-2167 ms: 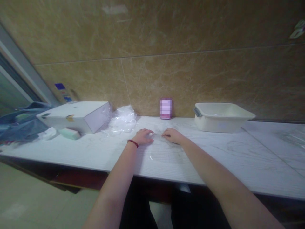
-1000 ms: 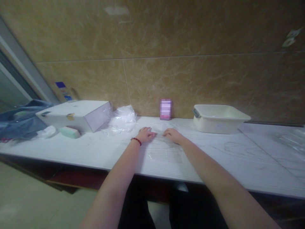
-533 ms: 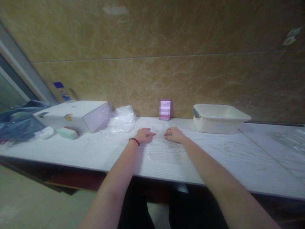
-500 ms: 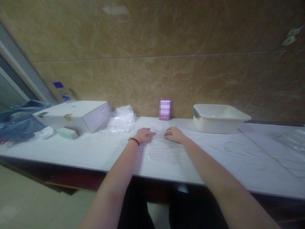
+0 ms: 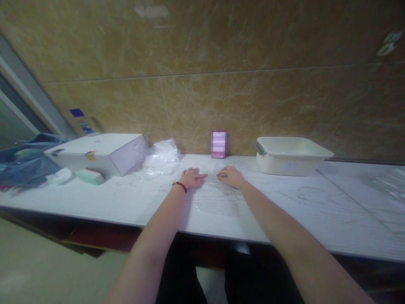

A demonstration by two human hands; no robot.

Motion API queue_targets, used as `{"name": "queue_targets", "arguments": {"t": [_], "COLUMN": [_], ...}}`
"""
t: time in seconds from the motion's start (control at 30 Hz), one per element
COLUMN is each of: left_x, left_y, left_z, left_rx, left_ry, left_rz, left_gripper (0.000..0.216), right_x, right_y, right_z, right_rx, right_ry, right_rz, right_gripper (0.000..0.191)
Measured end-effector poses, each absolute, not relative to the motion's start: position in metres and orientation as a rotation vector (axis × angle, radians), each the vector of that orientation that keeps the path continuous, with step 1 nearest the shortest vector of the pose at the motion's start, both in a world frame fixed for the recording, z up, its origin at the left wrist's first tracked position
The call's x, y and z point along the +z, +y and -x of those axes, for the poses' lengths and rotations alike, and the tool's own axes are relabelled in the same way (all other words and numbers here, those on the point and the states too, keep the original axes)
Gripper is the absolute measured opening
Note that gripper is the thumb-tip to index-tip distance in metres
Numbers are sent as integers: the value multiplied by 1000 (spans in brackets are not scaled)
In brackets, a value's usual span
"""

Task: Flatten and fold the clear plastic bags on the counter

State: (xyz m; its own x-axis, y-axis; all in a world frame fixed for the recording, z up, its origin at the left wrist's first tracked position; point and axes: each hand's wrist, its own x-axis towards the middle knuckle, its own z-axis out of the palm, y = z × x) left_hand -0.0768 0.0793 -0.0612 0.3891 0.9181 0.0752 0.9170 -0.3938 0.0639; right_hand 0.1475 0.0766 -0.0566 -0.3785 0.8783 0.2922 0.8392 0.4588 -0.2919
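Observation:
A clear plastic bag (image 5: pixel 215 198) lies flat on the white wood-grain tabletop (image 5: pixel 133 198), its outline faint. On its far left part rests my left hand (image 5: pixel 192 179), fingers stretched out and index finger pointing right. A dark red bead bracelet (image 5: pixel 179 185) circles that wrist. My right hand (image 5: pixel 230 176) is at the bag's far right part, its thumb and fingertips brought together at the plastic. A short gap separates the two hands.
A phone (image 5: pixel 219 144) leans on the wall behind my hands. To the left are crumpled clear plastic (image 5: pixel 163 157), a white box (image 5: pixel 95 145) and a pale green block (image 5: pixel 90 176). A cream basin (image 5: pixel 291 162) stands right; more clear plastic (image 5: pixel 390 183) lies at the far right.
My right hand's fingertips have drawn together and shifted slightly. My left hand stays nearly where it was, fingers still stretched out. The view has tilted a little.

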Motion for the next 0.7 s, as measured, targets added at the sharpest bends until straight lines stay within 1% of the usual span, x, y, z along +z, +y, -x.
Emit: {"name": "queue_targets", "arguments": {"t": [0.23,0.3,0.4,0.47,0.53,0.7], "left_x": [-61,-62,-63,-60,-55,-42], "left_y": [81,83,85,85,84,62], "left_z": [82,83,84,86,89,91], "left_rx": [59,91,239,337,362,220], "left_ry": [1711,1691,1648,1606,1557,1461], "left_rz": [-2562,-2579,-2626,-2664,-2699,-2734], "left_gripper": [45,44,41,40,40,37], "right_x": [-50,-46,-37,-29,-22,-21], "right_y": [70,69,59,42,18,-38], "right_z": [-147,-149,-156,-163,-169,-181], "right_rx": [137,121,77,58,69,133], "right_ry": [-2333,-2360,-2375,-2410,-2501,-2631], "right_rz": [1509,1500,1467,1392,1260,1141], "right_gripper": [26,27,25,23,24,30]}}
